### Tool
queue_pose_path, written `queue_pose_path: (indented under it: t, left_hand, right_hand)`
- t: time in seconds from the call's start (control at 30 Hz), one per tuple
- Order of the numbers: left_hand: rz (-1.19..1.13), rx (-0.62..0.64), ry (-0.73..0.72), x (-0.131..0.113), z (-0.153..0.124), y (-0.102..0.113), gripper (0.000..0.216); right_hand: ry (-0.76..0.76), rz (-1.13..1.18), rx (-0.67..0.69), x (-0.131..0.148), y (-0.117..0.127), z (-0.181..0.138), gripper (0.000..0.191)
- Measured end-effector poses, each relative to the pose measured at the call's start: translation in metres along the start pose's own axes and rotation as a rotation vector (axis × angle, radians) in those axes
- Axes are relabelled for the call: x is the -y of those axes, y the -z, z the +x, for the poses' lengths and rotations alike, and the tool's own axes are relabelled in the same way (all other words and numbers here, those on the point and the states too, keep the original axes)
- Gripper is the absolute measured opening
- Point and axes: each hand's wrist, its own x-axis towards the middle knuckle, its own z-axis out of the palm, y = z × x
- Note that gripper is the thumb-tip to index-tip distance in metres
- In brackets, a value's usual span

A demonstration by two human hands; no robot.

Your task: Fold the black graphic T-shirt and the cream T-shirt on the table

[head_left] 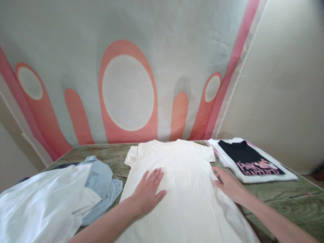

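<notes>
A cream-white T-shirt [177, 189] lies spread on the table, its neckline at the far edge and its short sleeves out to both sides. My left hand [149, 192] rests flat on the shirt's left half, fingers stretched out. At the shirt's right edge, below the sleeve, my right hand [224, 182] has its thumb and fingers closed on the side fabric. Below that hand the cloth is slightly raised and creased. The shirt's lower hem runs out of view.
Loose white [48, 202] and light blue garments [101, 182] lie heaped on the left. A stack of folded shirts stands at the back right, topped by a black printed one [240, 155]. Behind the wood-patterned table [291, 202] hangs a grey and coral backdrop [167, 60].
</notes>
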Motion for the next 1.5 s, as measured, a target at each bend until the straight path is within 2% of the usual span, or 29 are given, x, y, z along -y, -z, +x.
queue_pose_path:
  t: [0.17,0.27,0.4,0.57,0.67,0.77,0.83,1.0,1.2,1.4,1.5]
  left_hand:
    - [-0.045,0.053,-0.022,-0.001,-0.013,0.007,0.06]
    - [-0.088,0.107,-0.012,0.0,-0.005,0.012,0.06]
    - [-0.081,0.102,0.039,-0.001,0.041,0.013,0.06]
    - [-0.043,0.011,0.086,-0.012,0.11,-0.004,0.058]
    - [-0.03,-0.018,0.093,-0.017,0.126,-0.022,0.062]
    - [-0.034,-0.066,0.099,-0.019,0.124,-0.034,0.067]
    - [-0.032,-0.079,0.097,-0.019,0.121,-0.038,0.067]
    - [-0.033,-0.079,0.108,-0.019,0.12,-0.038,0.068]
    - [-0.043,-0.084,0.102,-0.019,0.121,-0.039,0.07]
    - [-0.035,-0.095,0.107,-0.019,0.119,-0.039,0.07]
    - [-0.037,-0.112,0.111,-0.019,0.12,-0.039,0.069]
  right_hand:
    - [0.033,0.007,0.06,-0.006,0.011,-0.016,0.042]
    - [0.07,-0.089,0.067,-0.002,0.019,-0.004,0.04]
    - [0.256,-0.07,0.11,0.037,0.011,0.051,0.041]
    - [0.433,0.048,0.063,0.103,-0.034,0.125,0.044]
    - [0.46,0.092,0.094,0.116,-0.056,0.15,0.045]
    - [0.466,0.052,0.112,0.103,-0.064,0.163,0.046]
    - [0.417,-0.032,0.13,0.087,-0.064,0.168,0.05]
    - [0.192,-0.219,0.165,0.048,-0.054,0.183,0.064]
    - [0.121,-0.255,0.146,0.027,-0.051,0.195,0.07]
    - [0.155,-0.226,0.074,0.024,-0.045,0.19,0.056]
    - [0.264,-0.227,0.04,0.028,-0.045,0.171,0.053]
